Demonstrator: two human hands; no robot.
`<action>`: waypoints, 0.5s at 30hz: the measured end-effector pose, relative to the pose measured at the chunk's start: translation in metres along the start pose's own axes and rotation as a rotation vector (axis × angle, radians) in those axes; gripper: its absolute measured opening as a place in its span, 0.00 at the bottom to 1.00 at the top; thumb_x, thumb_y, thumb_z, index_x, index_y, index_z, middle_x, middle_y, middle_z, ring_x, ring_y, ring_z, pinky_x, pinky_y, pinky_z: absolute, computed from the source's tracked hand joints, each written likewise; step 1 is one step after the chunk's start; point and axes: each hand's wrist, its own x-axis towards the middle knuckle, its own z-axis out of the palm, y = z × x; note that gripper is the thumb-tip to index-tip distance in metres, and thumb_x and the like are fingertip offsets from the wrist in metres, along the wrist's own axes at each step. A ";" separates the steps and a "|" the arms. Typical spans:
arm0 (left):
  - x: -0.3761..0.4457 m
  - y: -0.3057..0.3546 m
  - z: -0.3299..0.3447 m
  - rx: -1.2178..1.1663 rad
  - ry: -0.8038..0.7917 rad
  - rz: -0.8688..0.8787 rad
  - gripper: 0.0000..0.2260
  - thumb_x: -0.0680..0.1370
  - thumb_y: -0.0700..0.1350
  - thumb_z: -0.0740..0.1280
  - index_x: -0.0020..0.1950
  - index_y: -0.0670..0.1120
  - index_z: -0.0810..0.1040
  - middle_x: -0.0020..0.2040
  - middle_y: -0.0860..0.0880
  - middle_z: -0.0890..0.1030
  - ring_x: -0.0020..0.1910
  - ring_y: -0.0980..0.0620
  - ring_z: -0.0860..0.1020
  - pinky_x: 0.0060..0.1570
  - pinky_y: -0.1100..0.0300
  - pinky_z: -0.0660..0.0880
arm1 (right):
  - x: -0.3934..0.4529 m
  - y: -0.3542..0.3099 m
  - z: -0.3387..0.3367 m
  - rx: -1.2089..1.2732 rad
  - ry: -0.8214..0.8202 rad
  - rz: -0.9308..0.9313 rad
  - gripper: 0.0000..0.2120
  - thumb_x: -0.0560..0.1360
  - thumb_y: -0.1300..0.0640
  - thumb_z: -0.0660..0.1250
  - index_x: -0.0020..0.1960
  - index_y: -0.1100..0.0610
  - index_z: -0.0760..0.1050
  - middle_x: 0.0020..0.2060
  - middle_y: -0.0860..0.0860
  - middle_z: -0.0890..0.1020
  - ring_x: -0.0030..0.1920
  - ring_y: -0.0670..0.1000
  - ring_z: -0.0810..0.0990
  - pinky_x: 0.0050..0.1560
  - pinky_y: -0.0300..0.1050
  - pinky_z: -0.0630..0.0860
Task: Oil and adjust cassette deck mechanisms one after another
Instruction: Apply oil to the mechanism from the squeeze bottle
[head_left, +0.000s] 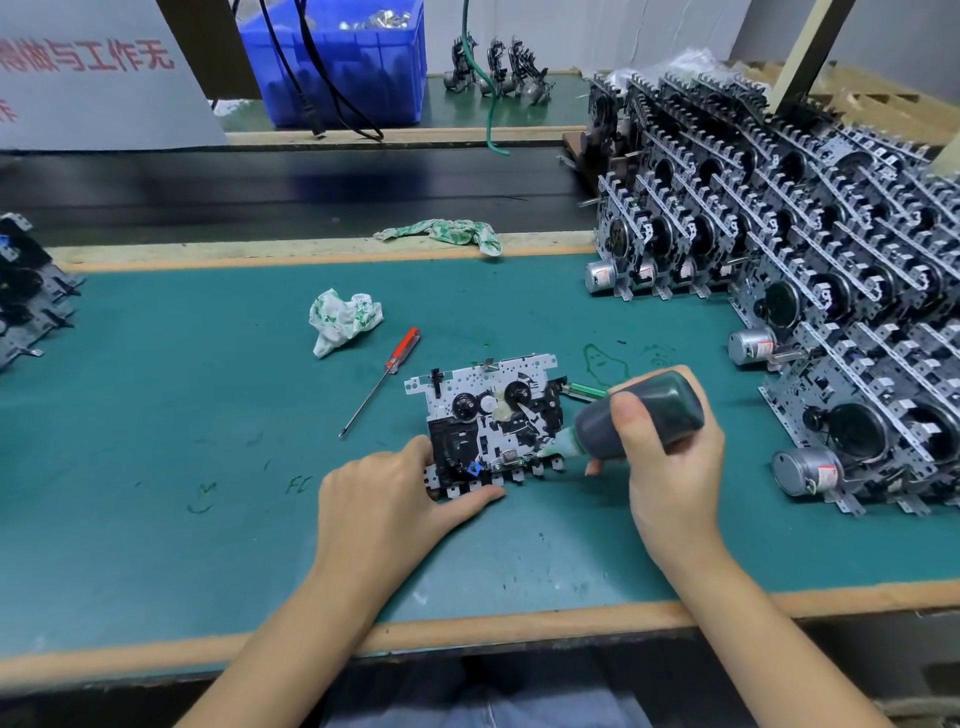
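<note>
**Oiling the deck mechanism in front of me**

I am steadying the cassette deck mechanism (485, 423) with my left hand (384, 499), which is lying flat on the desk (156, 467) at the mechanism's near left corner. Its fingers are resting fairly straight and together, the thumb stretching along the near row of metal tabs and the fingertips touching the black block at the left edge. The mechanism is lying face up on the green mat, near the front edge and just right of centre.

My right hand (670, 447) is wrapping around a dark oil bottle (644, 415), thumb across the top and the other fingers curling beneath it. I am tilting the bottle down and to the left, so its pale nozzle is touching or almost touching the near right edge; I cannot tell which.

I judge the mechanism to be light and stiff, a thin stamped plate with small plastic gears, so I am holding it by the frame edges and keeping off the gears. The bottle looks soft and squeezable, possibly slippery with oil.

Further out, a red-handled screwdriver (382, 379) is lying beside the mechanism, then a crumpled rag (343, 319). To the right, stacked mechanisms (831, 291) are waiting in rows. A blue bin (337, 67) is standing at the back.
</note>
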 end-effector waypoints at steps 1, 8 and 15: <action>0.000 0.000 0.000 -0.001 -0.001 0.002 0.27 0.64 0.71 0.60 0.29 0.47 0.77 0.18 0.49 0.70 0.19 0.45 0.73 0.20 0.61 0.62 | 0.001 -0.002 0.000 0.033 0.043 0.002 0.11 0.68 0.48 0.68 0.40 0.55 0.71 0.31 0.45 0.78 0.31 0.47 0.79 0.23 0.40 0.74; 0.001 0.000 -0.003 -0.031 0.062 0.019 0.29 0.66 0.72 0.61 0.24 0.47 0.69 0.16 0.49 0.66 0.16 0.46 0.68 0.21 0.63 0.58 | 0.015 -0.007 -0.008 0.359 0.274 0.281 0.16 0.69 0.45 0.67 0.45 0.57 0.71 0.31 0.45 0.81 0.32 0.44 0.79 0.26 0.36 0.74; 0.004 -0.003 -0.016 -0.037 0.153 0.047 0.31 0.70 0.69 0.60 0.22 0.44 0.69 0.16 0.48 0.62 0.16 0.47 0.64 0.19 0.62 0.60 | 0.025 -0.012 -0.013 0.666 0.292 0.527 0.14 0.65 0.42 0.67 0.35 0.53 0.76 0.29 0.48 0.78 0.28 0.44 0.78 0.22 0.32 0.69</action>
